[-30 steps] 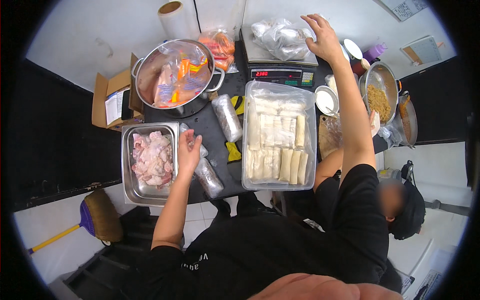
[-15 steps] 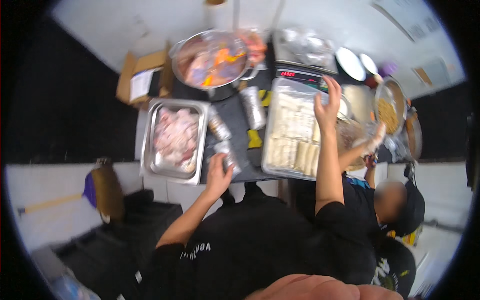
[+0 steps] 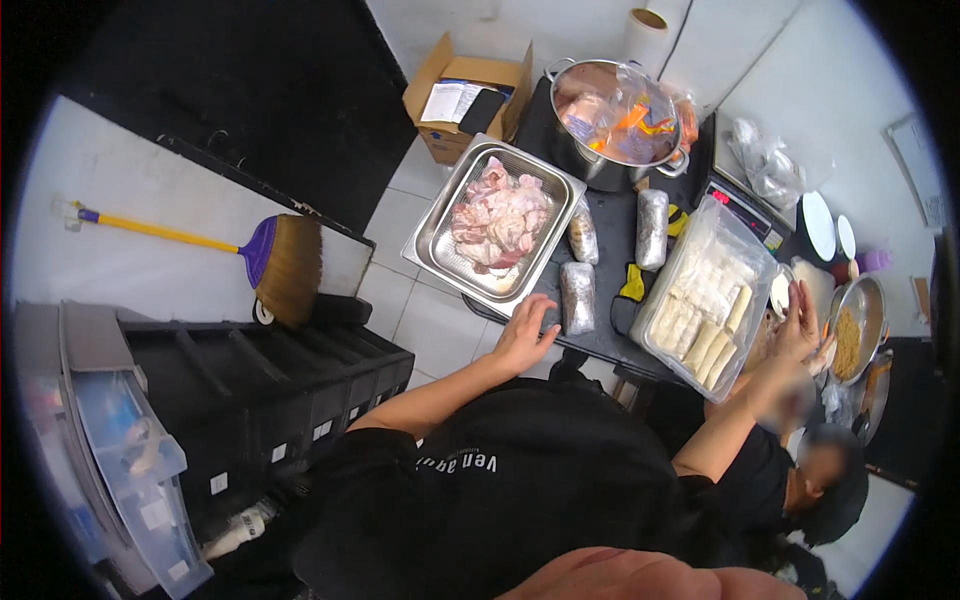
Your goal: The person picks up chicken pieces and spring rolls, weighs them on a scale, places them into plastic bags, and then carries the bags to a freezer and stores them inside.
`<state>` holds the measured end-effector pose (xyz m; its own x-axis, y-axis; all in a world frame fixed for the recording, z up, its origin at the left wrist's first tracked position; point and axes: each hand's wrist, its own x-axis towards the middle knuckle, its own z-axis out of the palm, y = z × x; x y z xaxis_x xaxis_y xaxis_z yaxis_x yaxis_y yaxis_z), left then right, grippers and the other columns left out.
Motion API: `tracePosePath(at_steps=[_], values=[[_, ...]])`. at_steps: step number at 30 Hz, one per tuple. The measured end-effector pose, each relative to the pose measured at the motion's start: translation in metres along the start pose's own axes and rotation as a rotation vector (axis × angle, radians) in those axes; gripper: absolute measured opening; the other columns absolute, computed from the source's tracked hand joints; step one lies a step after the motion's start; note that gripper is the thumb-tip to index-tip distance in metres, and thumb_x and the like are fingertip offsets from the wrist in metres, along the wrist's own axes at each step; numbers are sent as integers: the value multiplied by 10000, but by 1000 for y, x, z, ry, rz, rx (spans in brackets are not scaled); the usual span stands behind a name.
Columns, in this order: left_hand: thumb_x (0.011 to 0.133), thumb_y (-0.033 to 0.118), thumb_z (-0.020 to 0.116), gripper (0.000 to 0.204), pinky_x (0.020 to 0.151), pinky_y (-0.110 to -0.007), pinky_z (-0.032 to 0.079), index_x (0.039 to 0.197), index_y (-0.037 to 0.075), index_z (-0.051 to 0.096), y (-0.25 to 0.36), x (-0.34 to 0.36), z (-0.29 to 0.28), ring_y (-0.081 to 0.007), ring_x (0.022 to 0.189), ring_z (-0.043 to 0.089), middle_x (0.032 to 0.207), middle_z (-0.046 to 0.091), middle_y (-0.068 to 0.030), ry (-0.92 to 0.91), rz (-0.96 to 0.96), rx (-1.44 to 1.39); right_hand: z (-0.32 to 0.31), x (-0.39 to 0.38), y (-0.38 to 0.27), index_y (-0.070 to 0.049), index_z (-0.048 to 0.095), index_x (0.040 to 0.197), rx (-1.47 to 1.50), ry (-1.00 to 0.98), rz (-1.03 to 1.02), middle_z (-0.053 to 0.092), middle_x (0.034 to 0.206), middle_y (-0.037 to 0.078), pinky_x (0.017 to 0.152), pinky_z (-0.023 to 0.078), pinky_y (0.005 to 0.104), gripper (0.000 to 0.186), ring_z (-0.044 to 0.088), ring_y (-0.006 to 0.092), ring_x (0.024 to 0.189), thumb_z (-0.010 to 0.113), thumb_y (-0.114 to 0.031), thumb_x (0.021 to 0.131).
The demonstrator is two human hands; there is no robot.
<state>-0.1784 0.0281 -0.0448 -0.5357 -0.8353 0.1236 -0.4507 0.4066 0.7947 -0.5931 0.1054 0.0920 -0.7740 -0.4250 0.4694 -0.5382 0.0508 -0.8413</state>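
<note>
So, left hand (image 3: 525, 335): fingers loosely spread, nothing gripped; just off 8 o'clock of the nearest film-wrapped roll (image 3: 578, 298).
Right hand (image 3: 797, 325): out at 3 o'clock, fingers pointing up toward 12, on the far side of the clear tub (image 3: 672, 360); a co-worker's hand (image 3: 828, 355) seems to overlap it, so can't say whether it grips anything.
Wrapped rolls: nearest one lies on the black table (image 3: 612, 310); a second (image 3: 583, 232) at its 12, a third (image 3: 652, 230) between its 1 and 2.
Steel pan (image 3: 547, 248): 12 o'clock of centre, raw meat (image 3: 500, 215) inside.
Tub: 3 o'clock, pale rolls (image 3: 700, 345) in rows.
Pot (image 3: 610, 172): 1 o'clock, printed plastic bags inside, orange and purple.
Scale (image 3: 750, 222): 2 o'clock, red lit digits, plastic bag on top.
Carton (image 3: 455, 145): 12 o'clock, beyond pan; dark printed mark on its side, white sheet (image 3: 455, 102) with fine print too small to read.
Shirt (image 3: 500, 430): 6 o'clock, black, white lettering across it.
Black crates (image 3: 265, 400): 8 o'clock, small white labels, text unreadable.
Broom (image 3: 290, 270): 9 o'clock, yellow handle, purple head.
</note>
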Motion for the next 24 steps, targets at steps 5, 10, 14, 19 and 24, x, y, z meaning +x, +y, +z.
tracePosePath(at_steps=[5, 10, 14, 19, 24], values=[[848, 152, 637, 389, 979, -426, 382, 1183, 19, 488, 3, -7, -11, -381, 1165, 454, 1225, 447, -195, -22, 14, -32, -23, 1, -12, 34, 636, 890, 293, 350, 34, 589, 619, 32, 387, 322, 185, 312, 371, 49, 372, 588, -270, 939], [845, 154, 641, 370, 991, -422, 377, 1163, 25, 502, -5, -2, -13, -376, 1178, 454, 1235, 462, -203, -13, 52, -27, -27, -22, -31, -33, 647, 898, 145, 352, 135, 457, 452, -15, 376, 296, 201, 385, 402, 51, 386, 517, -389, 963], [838, 123, 636, 357, 969, -432, 395, 1147, 6, 501, -4, -2, -14, -388, 1139, 478, 1220, 464, -216, -16, 80, -3, -8, -33, -43, 2, 660, 945, 254, 385, 115, 573, 575, 31, 380, 313, 186, 367, 436, 50, 401, 495, -323, 982], [836, 114, 636, 345, 969, -434, 388, 1139, 6, 512, -3, -1, -13, -384, 1145, 473, 1223, 464, -213, -89, 115, -1, -24, -40, -29, 2, 674, 809, 82, 231, 132, 508, 454, 10, 403, 325, 178, 386, 453, 46, 392, 507, -303, 976], [832, 119, 637, 353, 975, -435, 382, 1141, 5, 509, -8, -1, -9, -383, 1153, 464, 1235, 457, -211, -158, 122, -3, -6, -58, -20, -3, 682, 791, -19, 132, 193, 501, 461, 1, 396, 323, 212, 366, 455, 50, 394, 542, -296, 959]])
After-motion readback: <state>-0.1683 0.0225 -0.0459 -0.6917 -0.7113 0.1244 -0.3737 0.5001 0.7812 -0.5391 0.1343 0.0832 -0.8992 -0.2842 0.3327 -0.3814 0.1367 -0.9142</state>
